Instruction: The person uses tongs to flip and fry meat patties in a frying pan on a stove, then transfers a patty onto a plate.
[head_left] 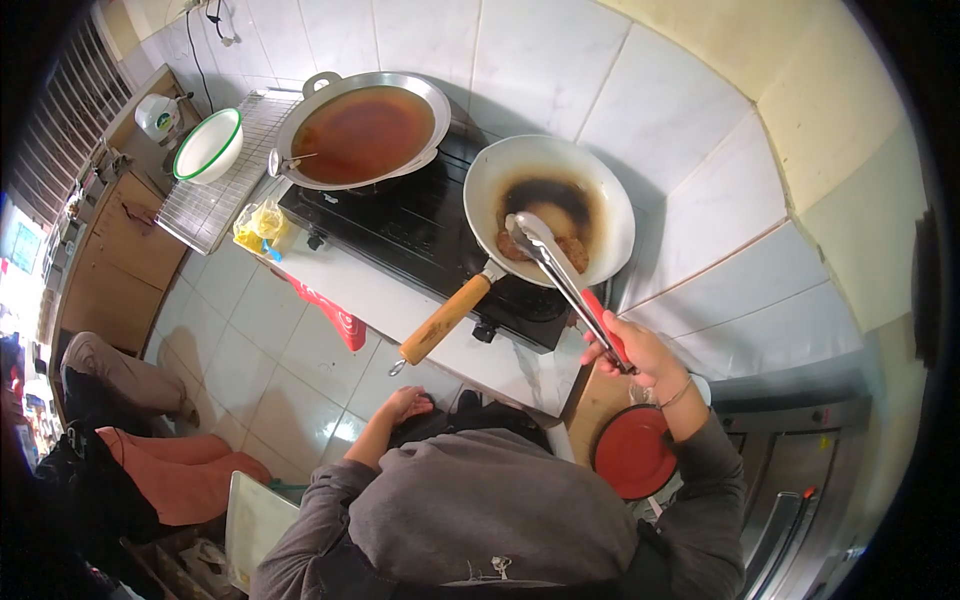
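Clearly, the right grip (640,352) was the nearer one to the food (574,252), and it was closed around the tongs (562,268) near their red-sided end. The browned food lay low inside the pan (612,215), on the side towards the person. From the right grip it was forward and to the left, so the tongs' long axis slanted that way, over the near rim and down into the pan. Their metal head was right over the food, and brown patches showed on both sides of it. Whether the tips pinched any food or only rested against it could not be told.

The left grip (405,403) was farther from the food, low in front of the body and off the desk (525,372). Nothing could be seen in it, though whether its fingers were spread or curled shut was hard to tell against the dark clothing. Closest to it was the free end of the wooden handle (445,322), which ran from the pan out over the desk, back and to the left. The handle and tongs thus diverged towards the person, one on each side. The pan was on the right part of the stove (420,215), with the wok (370,125) of reddish-brown liquid to its left.
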